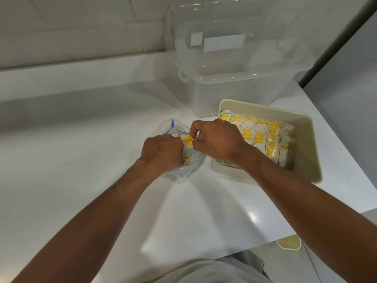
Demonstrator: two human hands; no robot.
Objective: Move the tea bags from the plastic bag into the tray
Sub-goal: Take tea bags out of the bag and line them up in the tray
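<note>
Left hand clutching the plastic bag, right hand's grip pinches a tea bag, which next needs lifting into the tray.

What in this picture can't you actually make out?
- How many tea bags remain in the bag: head view, left hand and right hand cover its mouth.
- Tray's near-left rows: under the right wrist.
- Small print on the tags in the tray: too small, blurred.

Clear plastic storage bin w/ white labels stands far right on white countertop — tiled wall behind. Yellow mat on floor, near right.
</note>
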